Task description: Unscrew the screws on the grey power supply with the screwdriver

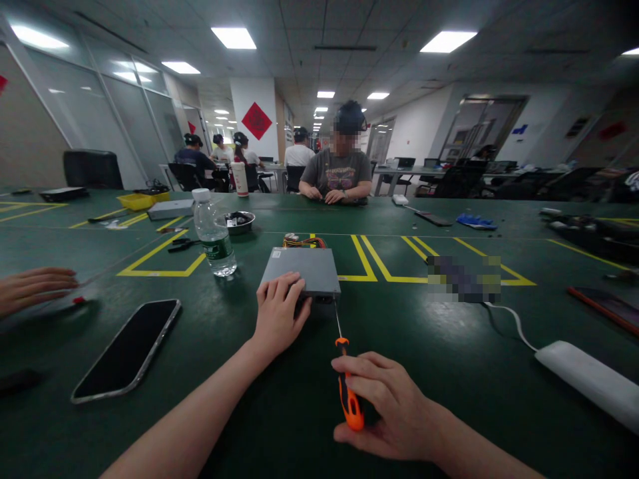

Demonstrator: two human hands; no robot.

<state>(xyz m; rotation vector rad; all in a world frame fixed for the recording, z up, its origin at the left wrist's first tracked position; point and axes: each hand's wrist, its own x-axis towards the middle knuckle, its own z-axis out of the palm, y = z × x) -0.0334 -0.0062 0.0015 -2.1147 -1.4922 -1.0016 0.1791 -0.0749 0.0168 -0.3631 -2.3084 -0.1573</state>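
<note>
A grey metal computer power supply (312, 263) lies on the green table, with a bundle of coloured wires (304, 242) at its far side. My left hand (280, 309) grips its near left corner, the fingers bent over the top and the thumb at the near face. In my right hand (392, 406) is a screwdriver (350, 399) with an orange and black handle, held between thumb and fingers. Its thin shaft points away from me, and the tip reaches the near right corner of the power supply. Whether the tip sits in a screw is too small to tell.
A water bottle (214, 239) stands left of the power supply, near a metal bowl (239, 222). A phone (128, 349) lies at left, close to another person's hand (34, 289). A white power strip (589, 379) is at right. Across the table sits a person (339, 169).
</note>
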